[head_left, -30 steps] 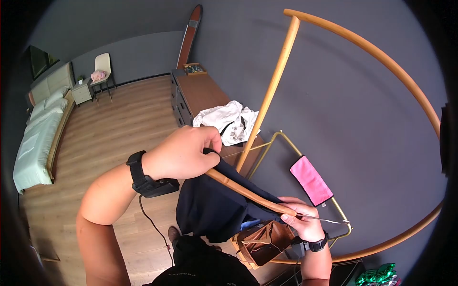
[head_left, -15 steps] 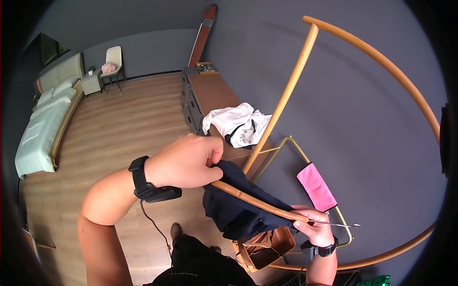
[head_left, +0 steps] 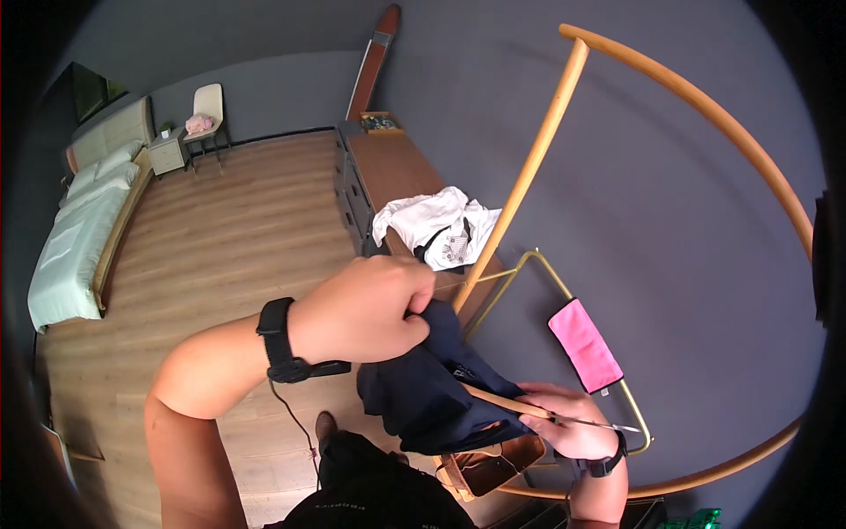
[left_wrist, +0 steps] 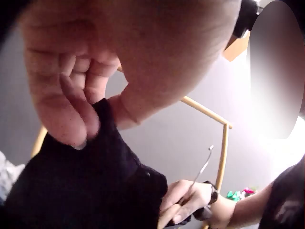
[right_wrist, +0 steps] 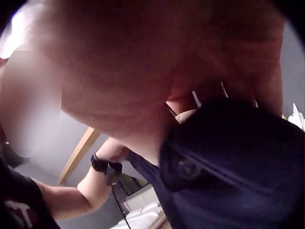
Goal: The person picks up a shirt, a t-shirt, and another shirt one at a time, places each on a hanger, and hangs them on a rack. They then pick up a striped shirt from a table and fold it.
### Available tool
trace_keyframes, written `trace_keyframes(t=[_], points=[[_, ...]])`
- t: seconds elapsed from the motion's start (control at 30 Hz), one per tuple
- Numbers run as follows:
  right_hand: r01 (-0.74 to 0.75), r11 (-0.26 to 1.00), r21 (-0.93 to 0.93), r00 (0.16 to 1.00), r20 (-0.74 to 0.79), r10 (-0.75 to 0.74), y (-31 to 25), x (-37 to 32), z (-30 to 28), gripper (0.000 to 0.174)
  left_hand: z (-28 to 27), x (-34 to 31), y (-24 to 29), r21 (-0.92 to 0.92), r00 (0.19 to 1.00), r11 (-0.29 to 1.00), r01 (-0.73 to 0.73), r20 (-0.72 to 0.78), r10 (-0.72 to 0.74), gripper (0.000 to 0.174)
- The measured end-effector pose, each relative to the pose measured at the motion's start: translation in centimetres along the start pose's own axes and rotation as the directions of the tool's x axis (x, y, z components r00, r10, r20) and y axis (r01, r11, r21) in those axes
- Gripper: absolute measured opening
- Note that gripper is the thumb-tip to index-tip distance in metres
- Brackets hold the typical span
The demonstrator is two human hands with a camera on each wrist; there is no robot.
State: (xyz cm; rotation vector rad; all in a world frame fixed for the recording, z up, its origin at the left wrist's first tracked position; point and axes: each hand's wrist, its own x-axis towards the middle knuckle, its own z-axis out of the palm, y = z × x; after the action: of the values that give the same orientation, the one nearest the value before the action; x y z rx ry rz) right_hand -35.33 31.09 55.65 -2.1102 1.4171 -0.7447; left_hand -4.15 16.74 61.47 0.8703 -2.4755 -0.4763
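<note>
My left hand (head_left: 366, 309) pinches the edge of a navy garment (head_left: 410, 388) between thumb and fingers, as the left wrist view shows close up. A wooden hanger (head_left: 498, 399) runs into the garment, and its far end is hidden by the cloth. My right hand (head_left: 577, 425) grips the hanger near its metal hook (head_left: 621, 427), which sticks out past the fingers. In the right wrist view a button (right_wrist: 190, 168) shows on the navy cloth just below that hand.
A round wooden rack (head_left: 538, 150) stands ahead and right. Behind it a pink cloth (head_left: 584, 344) hangs on a gold metal frame (head_left: 636, 407). White clothing (head_left: 441, 225) lies on a brown-topped cabinet (head_left: 401, 163). A brown leather bag (head_left: 489, 472) sits below the garment.
My left hand has moved slightly right, lifting the garment's edge away from the hanger. Cloth now covers the hanger's left end, which showed before. My right hand keeps its grip and has shifted slightly right.
</note>
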Motion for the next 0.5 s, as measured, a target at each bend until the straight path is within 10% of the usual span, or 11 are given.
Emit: trace_keyframes(t=[0.23, 0.33, 0.43, 0.5], points=[[-0.087, 0.973, 0.212, 0.996, -0.001, 0.089, -2.3, 2.0, -0.9, 0.016, 2.8, 2.8, 1.5, -0.708, 0.922, 0.705, -0.036, 0.249, 0.297, 0.042], [-0.011, 0.978, 0.210, 0.995, -0.096, 0.031, -1.4, 1.8, -1.6, 0.018, 3.5, 3.0, -0.1, -0.153, 0.925, 0.913, -0.379, -0.025, 0.380, 0.054], [0.001, 0.973, 0.230, 0.990, -0.136, 0.031, -1.6, 1.5, -2.1, 0.020, 5.1, 2.3, -0.3, 0.113, 0.930, 0.924, -0.366, 0.078, 0.359, 0.050], [-0.022, 0.967, 0.253, 0.988, -0.142, 0.059, -2.2, 1.6, -2.5, 0.019, 6.3, 2.0, -0.2, -0.055, 0.939, 0.971, -0.233, 0.248, 0.240, 0.044]])
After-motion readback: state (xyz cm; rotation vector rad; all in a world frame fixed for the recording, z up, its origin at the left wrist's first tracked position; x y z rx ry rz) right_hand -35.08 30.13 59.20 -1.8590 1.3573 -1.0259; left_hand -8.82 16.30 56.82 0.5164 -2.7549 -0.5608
